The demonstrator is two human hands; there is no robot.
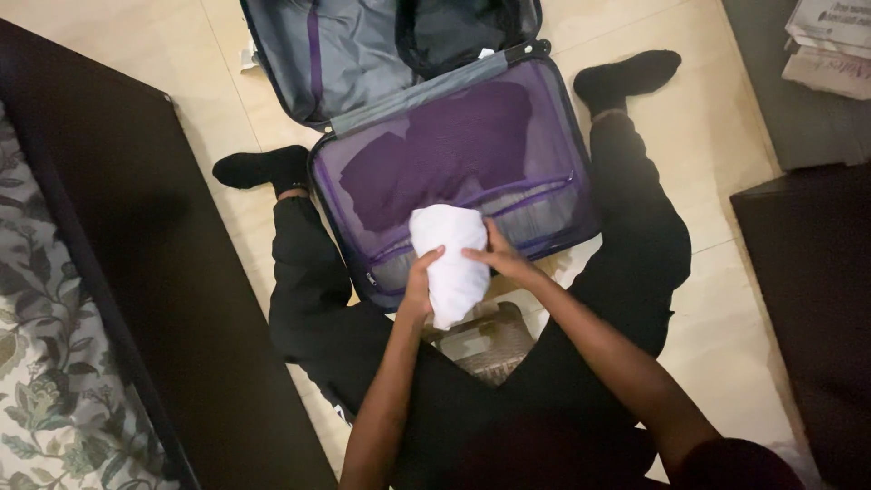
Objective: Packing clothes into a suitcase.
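Both arms extended forward, forearms converging; left hand (420,277) and right hand (499,259) curled inward, fingers bent, gripping.

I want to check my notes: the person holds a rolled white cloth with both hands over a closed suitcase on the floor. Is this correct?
Not quite: the suitcase is open, not closed. The head view shows both halves lying flat, a purple garment under the mesh cover. The rest is right: the left hand and right hand hold the rolled white cloth over it.

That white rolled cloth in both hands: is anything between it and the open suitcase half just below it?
Partly: a zipped mesh cover lies across that half of the suitcase, purple clothes beneath it. Left hand and right hand hold the white cloth above it.
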